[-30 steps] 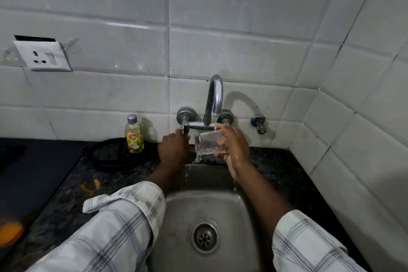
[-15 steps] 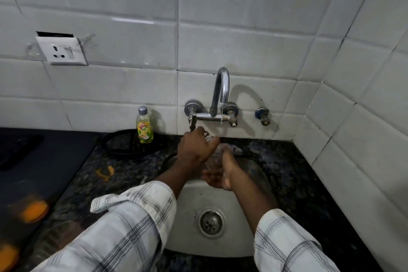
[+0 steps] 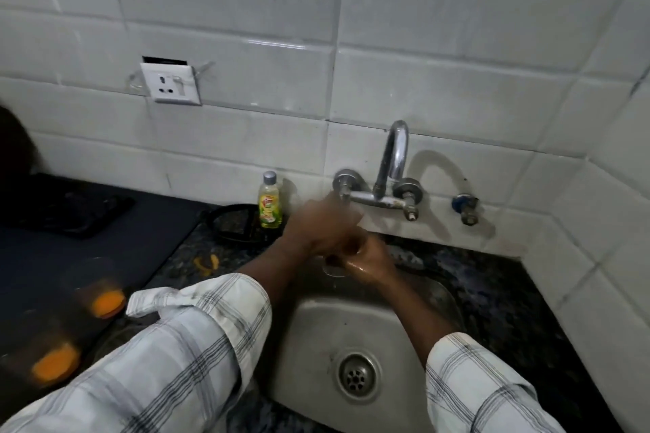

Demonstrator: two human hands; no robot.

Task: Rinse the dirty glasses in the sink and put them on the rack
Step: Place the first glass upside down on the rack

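Clear glass (image 3: 333, 270) being gripped over the steel sink (image 3: 316, 344).
Right hand (image 3: 371, 262) is curling round it; left hand (image 3: 316, 227) is smearing into blur on top, grip unreadable.

Both hands meet over the back edge of the steel sink (image 3: 316, 327), below the tap (image 3: 394, 158). The right hand (image 3: 371, 260), wet, curls round a clear glass (image 3: 333, 270); only the glass's curved rim shows. The left hand (image 3: 316, 227) is motion-blurred and lies over the glass, grip unreadable. A soap bottle (image 3: 270, 202) stands upright on the table (image 3: 510, 292), left of the tap. Far left, blurred: first dirty glass (image 3: 105, 295) and second dirty glass (image 3: 52, 358), both with orange dregs.
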